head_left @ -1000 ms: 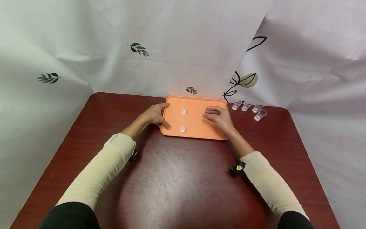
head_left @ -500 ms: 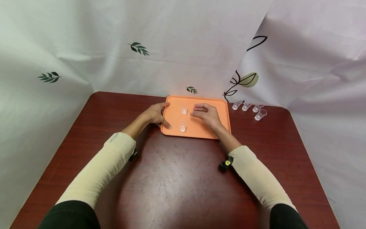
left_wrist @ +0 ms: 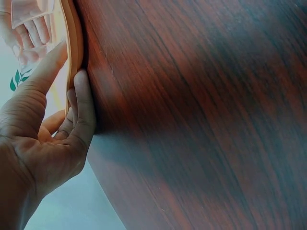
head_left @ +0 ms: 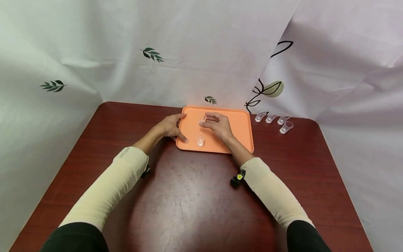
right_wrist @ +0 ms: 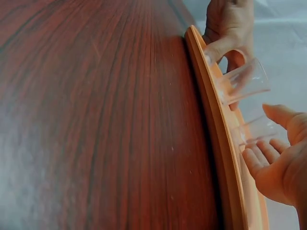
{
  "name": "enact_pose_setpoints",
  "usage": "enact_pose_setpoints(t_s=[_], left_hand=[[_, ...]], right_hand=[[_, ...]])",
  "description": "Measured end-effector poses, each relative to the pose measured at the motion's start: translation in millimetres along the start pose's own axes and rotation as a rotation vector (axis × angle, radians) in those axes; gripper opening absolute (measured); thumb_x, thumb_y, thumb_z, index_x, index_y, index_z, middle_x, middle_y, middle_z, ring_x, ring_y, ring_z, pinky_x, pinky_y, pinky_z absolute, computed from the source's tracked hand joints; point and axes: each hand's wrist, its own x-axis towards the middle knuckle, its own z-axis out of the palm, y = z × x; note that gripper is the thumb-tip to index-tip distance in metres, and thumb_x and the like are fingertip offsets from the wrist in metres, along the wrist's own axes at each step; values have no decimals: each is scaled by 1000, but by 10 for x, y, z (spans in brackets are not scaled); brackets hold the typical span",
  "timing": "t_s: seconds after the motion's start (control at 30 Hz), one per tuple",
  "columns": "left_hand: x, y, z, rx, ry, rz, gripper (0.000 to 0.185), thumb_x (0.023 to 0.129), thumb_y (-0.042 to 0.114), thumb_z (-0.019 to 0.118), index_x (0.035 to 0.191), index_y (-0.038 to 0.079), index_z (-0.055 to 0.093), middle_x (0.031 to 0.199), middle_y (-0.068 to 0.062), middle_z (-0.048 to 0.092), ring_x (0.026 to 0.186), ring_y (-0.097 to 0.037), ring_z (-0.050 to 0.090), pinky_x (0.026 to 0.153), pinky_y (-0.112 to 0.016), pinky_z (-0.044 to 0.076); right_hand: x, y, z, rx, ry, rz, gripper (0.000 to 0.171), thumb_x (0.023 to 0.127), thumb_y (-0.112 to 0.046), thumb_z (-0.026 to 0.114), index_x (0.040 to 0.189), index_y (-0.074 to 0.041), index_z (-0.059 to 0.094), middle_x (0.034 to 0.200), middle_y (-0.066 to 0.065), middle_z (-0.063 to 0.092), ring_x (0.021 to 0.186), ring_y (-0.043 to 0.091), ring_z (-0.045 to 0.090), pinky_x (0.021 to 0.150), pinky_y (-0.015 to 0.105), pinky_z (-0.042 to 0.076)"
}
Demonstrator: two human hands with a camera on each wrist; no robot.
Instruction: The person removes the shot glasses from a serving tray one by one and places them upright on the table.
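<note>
An orange tray [head_left: 239, 129] lies at the back middle of the red-brown table. Two small clear cups stand on its left half, a near cup [head_left: 200, 139] and a far cup [head_left: 203, 119]. My left hand [head_left: 171, 126] grips the tray's left edge, thumb on the rim by the near cup and fingers against the side; the left wrist view shows that hand [left_wrist: 48, 134] on the rim [left_wrist: 73, 43]. My right hand [head_left: 217, 125] reaches over the tray to the far cup. In the right wrist view its thumb and fingers [right_wrist: 259, 160] curl round the far cup [right_wrist: 254, 129].
Several more clear cups [head_left: 272, 119] stand in a group on the table [head_left: 189, 203] just right of the tray. White leaf-printed curtains close in the back and both sides. Small black wrist cameras sit on both sleeves.
My right hand has moved left across the tray, from its right half to the far cup, and its fingers now lie round that cup. The left hand and tray have stayed put.
</note>
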Motion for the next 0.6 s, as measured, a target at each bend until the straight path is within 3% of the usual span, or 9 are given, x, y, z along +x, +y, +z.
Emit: enact_pose_setpoints(t_s=[0.37, 0.6], left_hand=[[7, -16, -5, -4, 4, 1, 131, 78, 12, 107, 181, 18, 28, 176, -25, 39, 69, -17, 70, 65, -32, 69], [16, -21, 2, -4, 0, 2, 131, 78, 12, 106, 181, 18, 27, 176, -25, 39, 71, -17, 70, 65, -32, 69]], right_hand=[[25, 13, 77, 2, 33, -25, 46, 95, -7, 91, 139, 0, 78, 136, 23, 80, 129, 35, 78, 102, 28, 67], [14, 38, 65, 27, 39, -39, 41, 94, -5, 91, 134, 2, 79, 129, 24, 81, 107, 16, 81, 93, 22, 67]])
